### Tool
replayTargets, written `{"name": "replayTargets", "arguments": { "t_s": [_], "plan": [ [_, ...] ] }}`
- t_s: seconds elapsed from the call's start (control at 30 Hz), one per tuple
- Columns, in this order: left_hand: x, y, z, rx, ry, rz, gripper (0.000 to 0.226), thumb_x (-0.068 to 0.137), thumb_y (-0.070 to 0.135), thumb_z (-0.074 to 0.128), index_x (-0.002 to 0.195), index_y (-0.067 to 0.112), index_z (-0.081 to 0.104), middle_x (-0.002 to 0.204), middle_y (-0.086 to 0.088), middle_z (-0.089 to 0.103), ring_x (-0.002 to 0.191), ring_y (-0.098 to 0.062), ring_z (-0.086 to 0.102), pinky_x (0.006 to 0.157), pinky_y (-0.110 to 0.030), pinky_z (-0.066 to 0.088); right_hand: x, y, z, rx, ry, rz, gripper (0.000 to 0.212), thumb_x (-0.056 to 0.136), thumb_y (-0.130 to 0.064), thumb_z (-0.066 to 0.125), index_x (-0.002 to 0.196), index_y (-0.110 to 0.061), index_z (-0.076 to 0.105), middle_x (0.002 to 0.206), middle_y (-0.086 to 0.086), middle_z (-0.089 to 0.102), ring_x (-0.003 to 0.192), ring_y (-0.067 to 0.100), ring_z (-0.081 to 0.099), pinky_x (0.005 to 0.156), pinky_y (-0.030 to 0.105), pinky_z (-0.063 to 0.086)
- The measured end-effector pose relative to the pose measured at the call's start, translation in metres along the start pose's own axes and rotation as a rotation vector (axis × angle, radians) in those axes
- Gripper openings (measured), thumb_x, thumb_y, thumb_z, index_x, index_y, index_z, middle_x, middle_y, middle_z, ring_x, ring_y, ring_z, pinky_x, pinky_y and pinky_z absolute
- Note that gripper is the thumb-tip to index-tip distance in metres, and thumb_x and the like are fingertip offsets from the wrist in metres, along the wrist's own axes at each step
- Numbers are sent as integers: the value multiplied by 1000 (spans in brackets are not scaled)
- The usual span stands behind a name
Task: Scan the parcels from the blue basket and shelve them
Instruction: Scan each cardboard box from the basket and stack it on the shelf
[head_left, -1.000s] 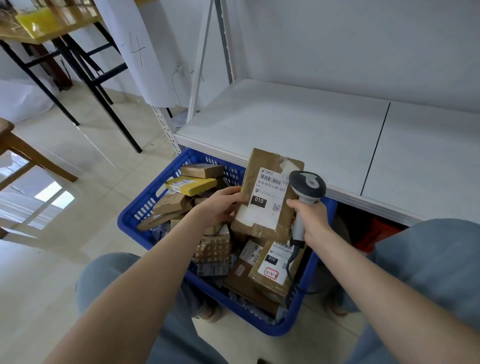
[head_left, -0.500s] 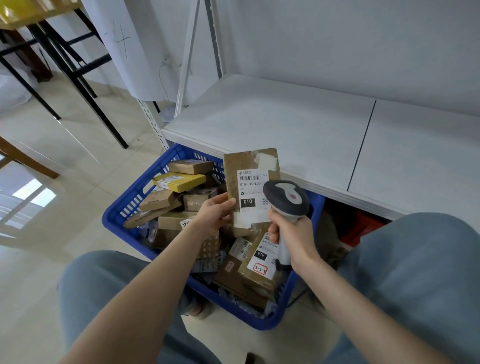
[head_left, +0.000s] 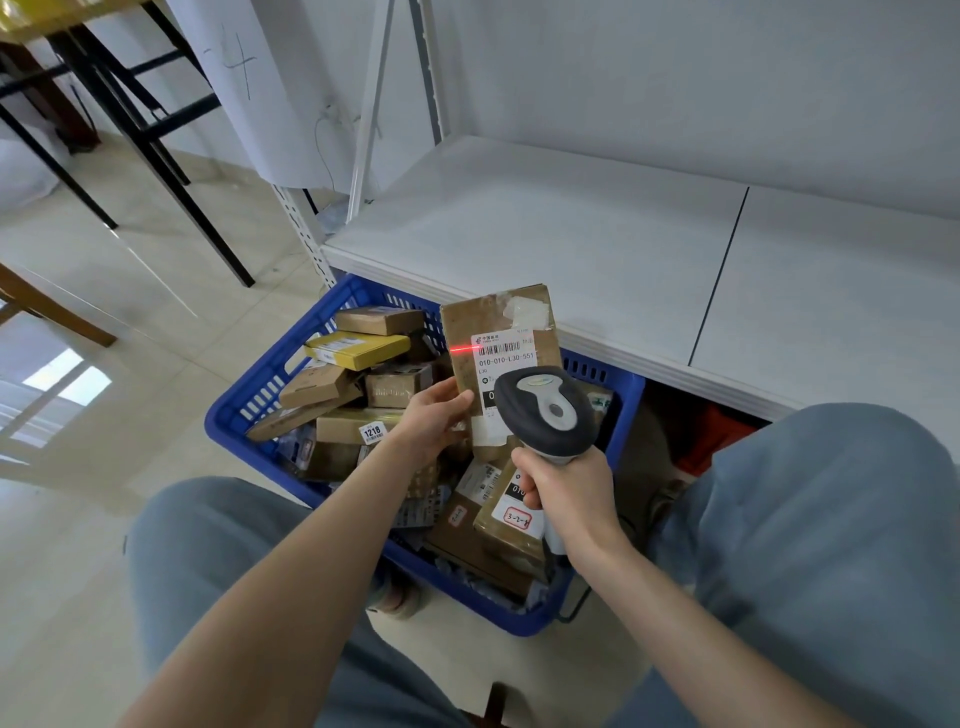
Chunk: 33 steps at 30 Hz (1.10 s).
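While the left hand (head_left: 431, 421) holds a brown cardboard parcel (head_left: 496, 319) upright above the blue basket (head_left: 244, 397), it grips the parcel's lower left edge, thumb on the front face and fingers mostly hidden behind. The right hand (head_left: 569, 488) is wrapped tight round the grip of a grey handheld scanner (head_left: 545, 410). The scanner's head points at the parcel and hides the lower part of the white label (head_left: 506, 353). A red scan line (head_left: 462, 349) falls across the left end of the barcode, above the printed text 010-010-L30-551. The parcel overlaps the front edge of the white shelf (head_left: 571, 239) in this view; whether they touch cannot be told. The basket sits on the floor between the person's knees and the shelf, piled with other boxes, among them a yellow box (head_left: 358, 349) and a box tagged 1218 (head_left: 372, 431).
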<state>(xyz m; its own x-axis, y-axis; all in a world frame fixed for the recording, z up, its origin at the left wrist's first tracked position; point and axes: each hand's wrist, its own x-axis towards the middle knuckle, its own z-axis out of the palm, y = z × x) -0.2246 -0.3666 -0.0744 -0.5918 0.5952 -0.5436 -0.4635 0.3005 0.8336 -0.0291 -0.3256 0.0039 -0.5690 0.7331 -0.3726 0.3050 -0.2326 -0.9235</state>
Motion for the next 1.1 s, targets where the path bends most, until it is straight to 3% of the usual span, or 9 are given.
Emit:
{"name": "replayTargets", "arguments": {
  "t_s": [0.3, 0.6, 1.1],
  "plan": [
    [-3, 5, 0, -4, 2, 19, 39, 96, 9, 53, 136, 12, 49, 115, -5, 67, 104, -19, 63, 69, -32, 51, -3, -1, -2, -43, 1, 10, 22, 83, -6, 64, 62, -11, 60, 51, -2, 58, 46, 4, 52, 53, 19, 46],
    [1, 7, -2, 5, -10, 16, 40, 96, 11, 53, 136, 15, 50, 115, -5, 68, 106, -21, 63, 70, -35, 52, -2, -3, -2, -67, 5, -21, 26, 83, -5, 63, 59, -11, 57, 51, 0, 57, 54, 13, 55, 63, 30, 49],
    [5, 9, -4, 28, -10, 25, 37, 96, 12, 53, 133, 15, 53, 115, -5, 68, 109, -22, 62, 77, -37, 51, 5, -2, -2, -134, -2, -42, 24, 82, -8, 63, 59, -12, 57, 54, -2, 58, 57, 12, 57, 69, 33, 50]
  ]
}}
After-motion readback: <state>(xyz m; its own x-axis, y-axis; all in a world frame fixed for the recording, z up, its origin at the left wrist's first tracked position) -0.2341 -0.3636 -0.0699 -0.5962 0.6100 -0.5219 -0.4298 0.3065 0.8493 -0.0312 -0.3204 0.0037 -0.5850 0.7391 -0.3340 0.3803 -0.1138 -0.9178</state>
